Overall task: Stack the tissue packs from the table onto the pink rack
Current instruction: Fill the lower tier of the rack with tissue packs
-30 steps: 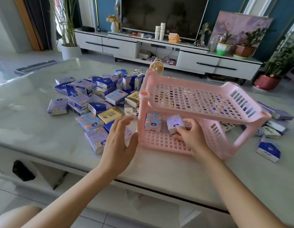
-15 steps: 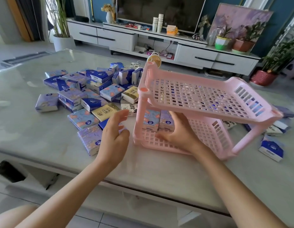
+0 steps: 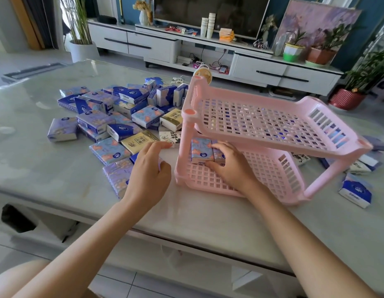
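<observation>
**Two tissue packs upright in the rack's lower tier**

The pink rack (image 3: 240, 92), a two-tier lattice basket, sits right of centre on the pale marble-look table (image 3: 57, 173). In the left corner of its lower tier (image 3: 208, 179), a floral tissue pack (image 3: 199, 150) stands on edge against the corner post. A second tissue pack (image 3: 217, 155) stands touching it on the right.

The right hand (image 3: 231, 168) is inside the rack under the upper tier. It grips the second tissue pack, with fingers curled over the top and the thumb at the lower front edge.

The left hand (image 3: 148, 171) hovers just outside the rack's left wall, over the near edge of the heap of tissue packs (image 3: 122, 112). Its fingers are loosely curled and hold nothing. The forefinger stretches toward a white pack with black lettering (image 3: 171, 137); I cannot tell whether it touches.

The heap spreads across the centre left of the frame. More packs lie behind and beside the rack at the right edge, among them a blue-and-white pack (image 3: 355, 190) near the rack's lower right leg.
</observation>
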Demonstrator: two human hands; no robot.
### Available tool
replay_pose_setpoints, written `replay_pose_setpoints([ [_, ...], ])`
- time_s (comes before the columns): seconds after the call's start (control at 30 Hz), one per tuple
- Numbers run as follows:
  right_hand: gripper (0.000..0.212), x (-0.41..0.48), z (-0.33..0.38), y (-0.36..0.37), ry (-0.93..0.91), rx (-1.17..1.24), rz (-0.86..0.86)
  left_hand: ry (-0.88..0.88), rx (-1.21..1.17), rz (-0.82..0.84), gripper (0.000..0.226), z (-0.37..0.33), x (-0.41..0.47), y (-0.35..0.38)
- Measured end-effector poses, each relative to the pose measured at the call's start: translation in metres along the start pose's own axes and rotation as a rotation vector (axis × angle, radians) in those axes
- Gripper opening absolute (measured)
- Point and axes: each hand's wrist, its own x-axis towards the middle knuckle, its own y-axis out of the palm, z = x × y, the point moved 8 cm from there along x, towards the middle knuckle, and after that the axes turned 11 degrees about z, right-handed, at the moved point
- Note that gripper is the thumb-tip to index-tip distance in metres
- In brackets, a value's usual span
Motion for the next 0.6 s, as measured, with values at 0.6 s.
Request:
replay_pose_setpoints([
  [0.6,0.06,-0.009,0.007,-0.006,0.063,0.062,-0.05,-0.16,0.137,0.081,0.04,0.026,-0.007,-0.015],
])
